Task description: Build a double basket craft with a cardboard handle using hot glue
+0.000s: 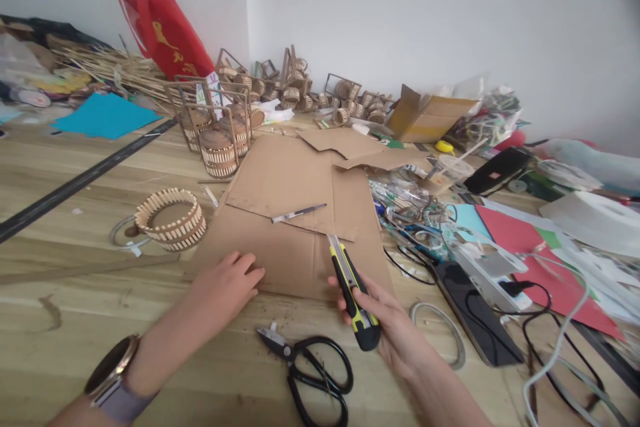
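My right hand [377, 310] is closed round a yellow and black utility knife [350, 290], its blade pointing away from me over the cardboard. On the near left part of the brown cardboard sheet [285, 263] rests my left hand [225, 287], fingers loosely spread and holding nothing. A pen [299, 213] lies across the middle of the cardboard. Black-handled scissors [305, 363] lie on the wooden surface between my forearms. Left of the cardboard stands a round slatted basket [171, 219], partly over a grey ring of tape [123, 232].
Lidded baskets in frames [220, 147] stand behind the cardboard's left edge. On the right are a smartphone [477, 313], a power strip [493, 273], looping cables and a plastic cup [447, 173]. Further back sit an open cardboard box [425, 117] and a red bag [160, 27].
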The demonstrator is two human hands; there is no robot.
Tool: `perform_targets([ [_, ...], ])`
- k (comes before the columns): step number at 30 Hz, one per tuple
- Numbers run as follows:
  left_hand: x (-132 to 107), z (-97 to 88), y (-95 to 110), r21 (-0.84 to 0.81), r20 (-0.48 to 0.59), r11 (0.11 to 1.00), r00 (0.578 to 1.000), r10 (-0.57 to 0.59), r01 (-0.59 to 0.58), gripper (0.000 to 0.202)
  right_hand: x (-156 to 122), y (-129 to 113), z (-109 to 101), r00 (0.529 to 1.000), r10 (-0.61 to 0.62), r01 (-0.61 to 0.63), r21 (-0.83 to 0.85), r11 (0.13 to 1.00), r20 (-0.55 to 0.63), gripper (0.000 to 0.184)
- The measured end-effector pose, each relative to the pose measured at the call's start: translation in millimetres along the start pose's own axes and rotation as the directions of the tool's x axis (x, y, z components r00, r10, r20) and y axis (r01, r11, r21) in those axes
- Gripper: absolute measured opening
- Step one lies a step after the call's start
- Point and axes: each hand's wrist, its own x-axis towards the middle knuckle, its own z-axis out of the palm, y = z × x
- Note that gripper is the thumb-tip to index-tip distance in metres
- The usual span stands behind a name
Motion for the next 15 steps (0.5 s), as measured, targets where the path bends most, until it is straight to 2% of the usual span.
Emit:
perform_targets([
  [4,7,-2.2,3,-0.072,0.029,0.996,0.998,-0.053,0.055,0.012,4,-1,-5,0.996,-0.031,0.03,0.007,1.0,0.079,0.05],
  [8,15,9.8,-2,-0.106,-0.044,0.991,0.995,-0.085,0.08,0.016,3,1,-8,0.993,-0.027,0.032,-0.035,0.999,0.118,0.057],
  [11,17,17.4,-4,-0.128,-0.1,0.989,0.991,-0.09,0.077,0.016,5,2,-10,0.995,-0.034,0.04,-0.071,0.997,0.093,0.051],
  [13,17,18.0,-3,-0.134,-0.098,0.988,0.991,-0.092,0.079,0.017,6,1,-13,0.998,-0.028,0.034,-0.114,0.993,0.052,0.041],
  [15,17,15.5,-2,-0.127,-0.073,0.988,0.992,-0.1,0.09,0.018,5,-2,-15,1.0,-0.008,0.01,-0.179,0.984,0.014,0.04],
])
